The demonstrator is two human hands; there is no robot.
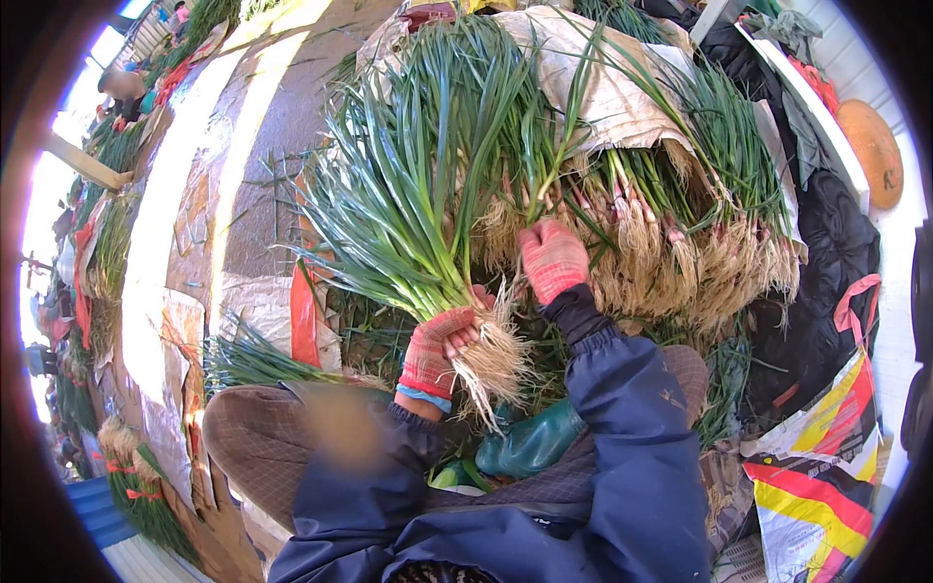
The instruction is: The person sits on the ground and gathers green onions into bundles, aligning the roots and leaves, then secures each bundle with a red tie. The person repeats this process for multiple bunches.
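My left hand (436, 351), in a red knitted glove with bare fingertips showing, grips a thick bunch of green onions (408, 251). The leaves fan up and away to the left, while pale stringy roots (496, 357) hang out past my fingers. My right hand (555, 261), also gloved in red, is closed with thumb and forefinger pinching a single green onion (541, 193) near its lower end. Just beyond and to the right lies a large heap of green onions (641, 211), roots toward me, partly covered by a beige sheet (583, 87).
A green rubber boot (532, 441) is beneath my arms. Loose leaves litter the ground. Tied onion bundles (138, 474) lie lower left, near a red plastic strip (305, 313). Black plastic (816, 270) and a colourful printed sack (816, 481) lie right. Another person (127, 95) is far left.
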